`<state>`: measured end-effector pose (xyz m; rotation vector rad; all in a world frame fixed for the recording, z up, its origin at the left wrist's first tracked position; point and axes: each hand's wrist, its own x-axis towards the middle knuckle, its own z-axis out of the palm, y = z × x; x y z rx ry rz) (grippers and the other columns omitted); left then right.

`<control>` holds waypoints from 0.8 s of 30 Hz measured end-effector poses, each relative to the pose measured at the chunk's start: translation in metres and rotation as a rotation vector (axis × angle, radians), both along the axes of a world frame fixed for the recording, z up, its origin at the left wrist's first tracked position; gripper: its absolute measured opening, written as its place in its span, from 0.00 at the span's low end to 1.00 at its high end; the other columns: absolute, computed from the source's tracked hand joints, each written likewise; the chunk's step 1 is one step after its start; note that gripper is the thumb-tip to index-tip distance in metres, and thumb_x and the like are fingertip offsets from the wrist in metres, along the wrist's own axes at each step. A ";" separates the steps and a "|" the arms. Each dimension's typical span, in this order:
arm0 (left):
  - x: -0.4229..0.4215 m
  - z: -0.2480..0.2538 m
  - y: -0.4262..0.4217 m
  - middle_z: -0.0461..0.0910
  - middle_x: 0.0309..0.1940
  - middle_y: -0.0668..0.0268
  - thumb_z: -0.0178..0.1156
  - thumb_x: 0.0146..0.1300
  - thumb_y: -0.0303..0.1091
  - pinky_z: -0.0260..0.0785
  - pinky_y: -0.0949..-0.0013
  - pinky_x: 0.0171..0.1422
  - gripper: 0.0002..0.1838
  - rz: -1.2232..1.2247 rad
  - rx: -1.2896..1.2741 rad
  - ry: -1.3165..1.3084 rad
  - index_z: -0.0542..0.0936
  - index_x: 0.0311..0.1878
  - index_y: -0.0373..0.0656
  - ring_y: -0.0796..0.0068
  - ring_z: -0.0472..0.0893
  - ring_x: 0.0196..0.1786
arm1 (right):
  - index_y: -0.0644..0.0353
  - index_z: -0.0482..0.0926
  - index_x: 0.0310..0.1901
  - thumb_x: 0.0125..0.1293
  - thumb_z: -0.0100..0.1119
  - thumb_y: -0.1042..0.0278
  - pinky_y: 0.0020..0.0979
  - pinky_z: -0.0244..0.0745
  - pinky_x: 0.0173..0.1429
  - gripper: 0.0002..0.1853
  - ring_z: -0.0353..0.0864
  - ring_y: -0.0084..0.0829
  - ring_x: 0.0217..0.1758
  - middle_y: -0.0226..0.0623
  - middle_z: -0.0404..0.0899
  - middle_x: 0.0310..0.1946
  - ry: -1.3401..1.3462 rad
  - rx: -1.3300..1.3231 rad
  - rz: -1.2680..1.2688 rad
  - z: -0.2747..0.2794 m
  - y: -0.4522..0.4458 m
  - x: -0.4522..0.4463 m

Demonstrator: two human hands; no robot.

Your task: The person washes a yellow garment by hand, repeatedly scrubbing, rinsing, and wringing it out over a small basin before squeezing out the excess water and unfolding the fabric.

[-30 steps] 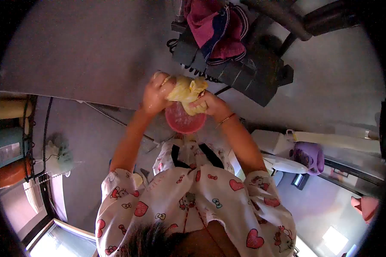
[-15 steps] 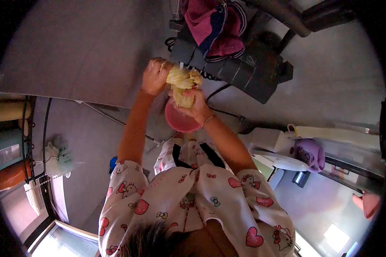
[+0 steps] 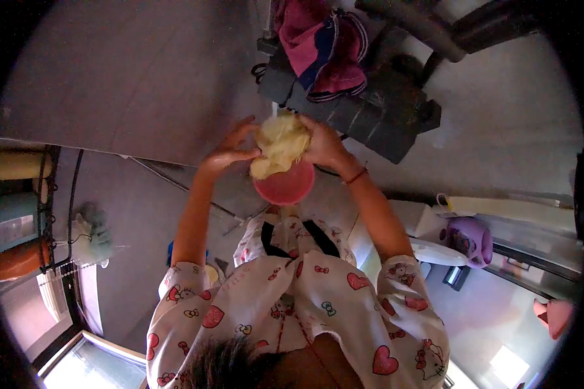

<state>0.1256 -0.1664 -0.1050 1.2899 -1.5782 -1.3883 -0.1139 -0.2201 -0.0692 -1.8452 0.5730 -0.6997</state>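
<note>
Left of the pink bowl (image 3: 292,187), the left hand (image 3: 235,146) spreads open, thumb beside the yellow cloth (image 3: 283,142). That soft, crumpled cloth hangs above the round, smooth bowl's far side; keeping it there should catch any drips. Right of the bowl, the right hand (image 3: 323,144) grips the cloth's edge, best kept loose so folds open.

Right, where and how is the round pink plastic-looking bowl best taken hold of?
The round pink plastic-looking bowl is probably best pinched by its near rim, coming from the lower side of the picture. It is open-topped, so the rim offers an edge, and that side shows, while the crumpled yellow cloth hides its far part.
</note>
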 end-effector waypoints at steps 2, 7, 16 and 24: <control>-0.006 -0.001 0.003 0.55 0.61 0.58 0.58 0.48 0.45 0.45 0.61 0.66 0.29 0.033 0.042 0.205 0.66 0.53 0.44 0.63 0.51 0.66 | 0.53 0.71 0.46 0.45 0.62 0.69 0.35 0.71 0.47 0.22 0.74 0.36 0.42 0.35 0.73 0.38 0.331 -0.366 -0.056 0.015 0.006 0.003; -0.005 -0.040 -0.012 0.63 0.57 0.59 0.52 0.53 0.46 0.38 0.64 0.68 0.27 0.006 0.097 0.766 0.66 0.53 0.40 0.67 0.55 0.64 | 0.47 0.71 0.42 0.44 0.60 0.68 0.33 0.72 0.46 0.19 0.71 0.34 0.42 0.30 0.69 0.39 0.291 -1.193 0.162 0.026 0.009 0.008; -0.036 -0.018 -0.003 0.68 0.51 0.60 0.57 0.49 0.41 0.58 0.66 0.59 0.30 -0.206 0.650 1.027 0.63 0.56 0.41 0.70 0.69 0.53 | 0.44 0.67 0.46 0.50 0.55 0.67 0.33 0.72 0.48 0.19 0.69 0.35 0.47 0.29 0.67 0.42 0.121 -1.525 0.189 0.057 0.004 0.026; -0.054 -0.038 0.005 0.69 0.50 0.61 0.59 0.47 0.41 0.61 0.66 0.57 0.32 -0.097 0.558 1.059 0.63 0.56 0.41 0.70 0.70 0.51 | 0.43 0.66 0.48 0.53 0.50 0.67 0.28 0.72 0.48 0.19 0.68 0.31 0.52 0.27 0.65 0.47 0.454 -1.510 0.077 0.043 -0.007 0.018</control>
